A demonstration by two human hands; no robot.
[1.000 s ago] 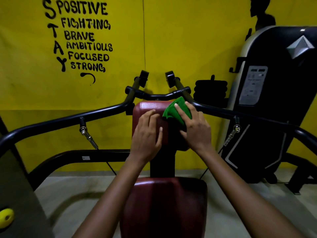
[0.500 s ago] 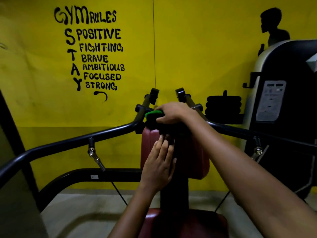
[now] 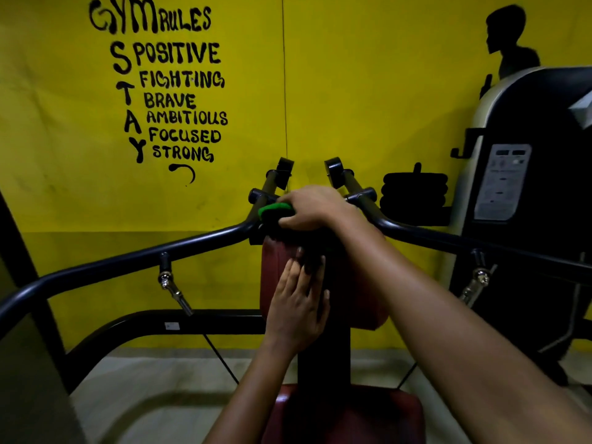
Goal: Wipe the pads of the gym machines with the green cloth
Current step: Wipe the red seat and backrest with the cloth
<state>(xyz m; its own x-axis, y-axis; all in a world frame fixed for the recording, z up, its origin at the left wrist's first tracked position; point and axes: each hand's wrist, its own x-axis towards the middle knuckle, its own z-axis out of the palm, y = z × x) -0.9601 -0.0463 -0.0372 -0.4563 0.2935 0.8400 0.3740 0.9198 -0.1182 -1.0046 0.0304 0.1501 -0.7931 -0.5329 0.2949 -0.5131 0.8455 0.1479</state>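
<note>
Green cloth: soft fabric bunched into a rounded wad on the top edge of the upright pad, at its left corner; only a bright green curve shows past the knuckles; the rest is hidden under the hand.
Right hand: lies palm down over the cloth; fingers curled round it toward the left, holding it against the pad's top edge; forearm runs long from the near right.
Left hand: flat on the face of the upright pad; fingers straight, close together and pointing up; holds nothing.
Upright pad: dark red, smooth vinyl-like skin with a dull sheen; rounded corners, soft bulging edges; fixed to a black post at its middle.
Seat pad: same dark red covering; broad, rounded front corners; lies near, below the upright pad, partly behind both forearms.
Machine arms: glossy black round tubing sweeping out left and right from behind the upright pad; two short angled stubs with round black end caps rise at the far side.
Pull pin: bright metal, cylindrical, hanging tilted under the left tube; a like one under the right tube.
Wall: matte yellow, lightly scuffed; hand-painted black lettering at far left; a black painted figure at far right.
Weight-stack housing: big curved shell at right, black with a pale rim and a grey label panel.
Floor: pale, dull, smooth.
</note>
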